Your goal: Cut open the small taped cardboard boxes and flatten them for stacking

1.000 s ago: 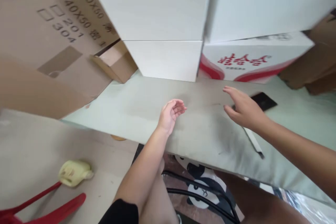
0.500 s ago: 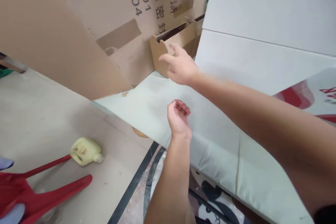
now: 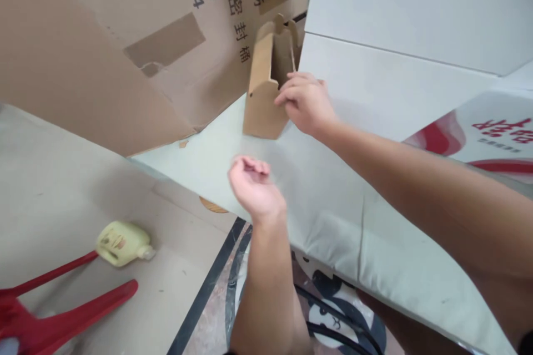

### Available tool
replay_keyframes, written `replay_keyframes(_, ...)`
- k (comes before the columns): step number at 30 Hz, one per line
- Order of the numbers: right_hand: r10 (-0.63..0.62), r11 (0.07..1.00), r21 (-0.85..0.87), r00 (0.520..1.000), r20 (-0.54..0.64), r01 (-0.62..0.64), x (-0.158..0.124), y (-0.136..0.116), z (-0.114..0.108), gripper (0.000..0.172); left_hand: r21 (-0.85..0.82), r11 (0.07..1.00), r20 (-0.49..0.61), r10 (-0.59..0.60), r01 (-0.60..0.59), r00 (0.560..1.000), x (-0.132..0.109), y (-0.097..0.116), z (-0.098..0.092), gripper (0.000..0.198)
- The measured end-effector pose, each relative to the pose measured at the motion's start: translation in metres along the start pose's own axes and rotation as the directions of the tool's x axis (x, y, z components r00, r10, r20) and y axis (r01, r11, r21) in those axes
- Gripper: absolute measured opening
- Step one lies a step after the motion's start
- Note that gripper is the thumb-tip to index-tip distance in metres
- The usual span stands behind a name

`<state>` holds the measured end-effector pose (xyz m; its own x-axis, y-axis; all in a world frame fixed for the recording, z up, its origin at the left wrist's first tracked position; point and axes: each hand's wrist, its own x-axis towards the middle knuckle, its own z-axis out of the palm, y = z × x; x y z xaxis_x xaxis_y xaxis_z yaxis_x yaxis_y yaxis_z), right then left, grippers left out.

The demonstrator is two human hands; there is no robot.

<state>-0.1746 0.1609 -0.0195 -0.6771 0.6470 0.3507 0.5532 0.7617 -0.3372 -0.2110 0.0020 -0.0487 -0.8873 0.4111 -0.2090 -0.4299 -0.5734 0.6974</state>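
One small brown cardboard box [image 3: 265,113], open-topped, with scalloped edges

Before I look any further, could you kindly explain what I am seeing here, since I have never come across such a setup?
Of course. There is no machine: these are a person's own bare hands. The picture comes from a camera worn on that person's head, looking forward and down.

The surface is a table with a pale cover. Along it stand a large brown carton at the left, white boxes towards the right, and a white box with red lettering. A yellow bottle lies on its side, lower left, away from the table.

The right hand is at the edge of a small, open brown box and appears to grip it. The left hand is loosely curled, palm up, seemingly holding nothing.
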Motion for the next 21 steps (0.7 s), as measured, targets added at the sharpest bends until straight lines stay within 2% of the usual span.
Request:
replay_keyframes(2, -0.026, 1.000, 0.014, 0.997, -0.071, 0.028, -0.040, 0.012, -0.018, 0.029, 0.008, 0.978, 0.062, 0.208, -0.208, 0.976, -0.003, 0.013, -0.002, 0.022)
replay_keyframes(4, -0.083, 0.996, 0.005, 0.978, -0.192, 0.086, -0.089, 0.026, -0.042, 0.028, 0.002, 0.928, 0.131, 0.369, -0.373, 0.920, -0.005, 0.024, -0.002, 0.025)
replay_keyframes(6, -0.162, 0.986, -0.024, 0.934, -0.319, 0.164, -0.145, 0.040, -0.070, 0.027, -0.008, 0.880, 0.190, 0.467, -0.474, 0.864, -0.006, 0.028, -0.001, 0.027)
replay_keyframes(8, -0.188, 0.980, -0.015, 0.915, -0.356, 0.196, -0.206, 0.054, -0.100, 0.023, 0.000, 0.865, 0.277, 0.482, -0.502, 0.831, -0.008, 0.023, 0.004, 0.027)
replay_keyframes(10, -0.150, 0.982, 0.047, 0.917, -0.371, 0.180, -0.262, 0.066, -0.128, 0.024, 0.064, 0.889, 0.383, 0.398, -0.454, 0.834, -0.015, 0.009, 0.011, 0.024)
replay_keyframes(12, -0.073, 0.993, 0.053, 0.904, -0.421, 0.105, -0.310, 0.075, -0.151, 0.026, 0.180, 0.913, 0.475, 0.246, -0.367, 0.845, -0.029, -0.011, 0.022, 0.018)
replay_keyframes(14, -0.044, 0.999, 0.005, 0.884, -0.465, 0.052, -0.344, 0.082, -0.169, 0.027, 0.291, 0.907, 0.581, 0.085, -0.304, 0.809, -0.050, -0.031, 0.033, 0.015)
replay_keyframes(15, -0.046, 0.999, -0.021, 0.876, -0.481, 0.041, -0.357, 0.086, -0.176, 0.028, 0.330, 0.898, 0.641, 0.012, -0.290, 0.768, -0.063, -0.041, 0.038, 0.018)
replay_keyframes(17, -0.043, 0.999, -0.044, 0.865, -0.499, 0.024, -0.377, 0.094, -0.188, 0.029, 0.364, 0.889, 0.747, -0.100, -0.278, 0.658, -0.088, -0.058, 0.047, 0.026)
replay_keyframes(19, 0.016, 0.999, -0.023, 0.864, -0.503, -0.032, -0.390, 0.102, -0.198, 0.029, 0.372, 0.888, 0.813, -0.171, -0.271, 0.557, -0.110, -0.070, 0.055, 0.032)
replay_keyframes(21, 0.115, 0.993, 0.024, 0.864, -0.491, -0.119, -0.399, 0.110, -0.204, 0.030, 0.389, 0.881, 0.840, -0.220, -0.268, 0.496, -0.126, -0.080, 0.060, 0.035)
